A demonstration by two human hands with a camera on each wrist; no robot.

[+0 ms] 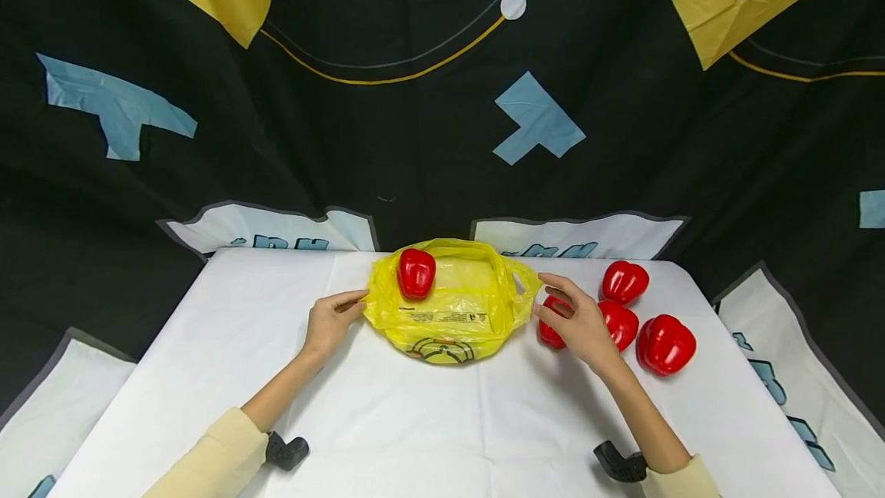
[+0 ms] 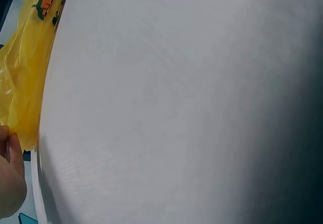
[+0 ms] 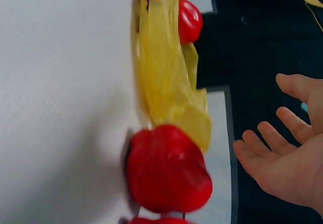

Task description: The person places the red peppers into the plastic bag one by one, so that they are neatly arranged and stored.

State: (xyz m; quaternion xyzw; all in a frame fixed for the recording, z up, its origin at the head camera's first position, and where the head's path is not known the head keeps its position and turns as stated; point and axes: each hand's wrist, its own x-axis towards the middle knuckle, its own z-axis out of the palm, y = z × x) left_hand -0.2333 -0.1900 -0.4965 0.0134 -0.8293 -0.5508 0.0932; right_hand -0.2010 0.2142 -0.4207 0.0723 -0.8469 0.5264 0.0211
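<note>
OK, biggest first: white table (image 1: 207, 375), yellow bag (image 1: 449, 321) laid flattish on it, near the far edge. Looks centred on the person so either hand can reach a side. Group of four red peppers (image 1: 666, 345) sits right of the bag, nearest one just beside it; likely parked there to keep them off the plastic yet within the right hand's reach.

Grip: left hand (image 1: 332, 323) pinches the bag's left edge between thumb and fingers, nearly closed, thin plastic only; probably steadying that side. Right hand (image 1: 581, 323) is by the bag's right handle, thumb and fingers well spread; right wrist view shows nothing in it and no contact.

Smallest: single pepper (image 1: 416, 273) within the bag's outline, left of its middle, toward the back. Can't tell if it's inside or resting on top.
</note>
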